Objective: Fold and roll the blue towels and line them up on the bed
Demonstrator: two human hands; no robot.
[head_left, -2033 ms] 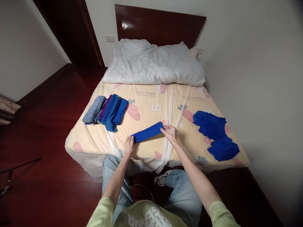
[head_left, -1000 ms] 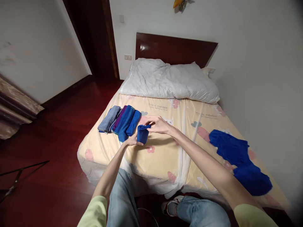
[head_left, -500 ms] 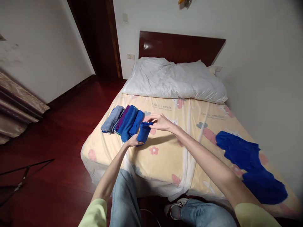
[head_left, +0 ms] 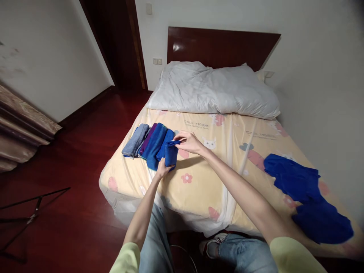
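Note:
Between my hands a folded blue towel point(head_left: 171, 154) is held upright, just above the bed. My left hand point(head_left: 164, 168) grips its lower end, while my right hand point(head_left: 188, 141) pinches the top edge. Left of it lies a row of folded towels: a grey-blue one point(head_left: 135, 140), a purple one point(head_left: 148, 138), and a wider blue one point(head_left: 155, 143) next to another blue one point(head_left: 165, 143), which the held towel partly covers. Crumpled blue cloths point(head_left: 295, 178) lie spread on the right side of the bed.
The bed sheet point(head_left: 199, 193) is yellow with rabbit and carrot prints. A grey-white quilt point(head_left: 210, 89) lies by the dark wooden headboard point(head_left: 222, 47). At the lower left a thin black metal frame point(head_left: 35, 212) stands on the red floor point(head_left: 82, 167). A curtain point(head_left: 22, 132) hangs at the left.
The blue towel has been turned more upright and shifted slightly, with both hands still on it. The whole view has moved a little as my head tilted.

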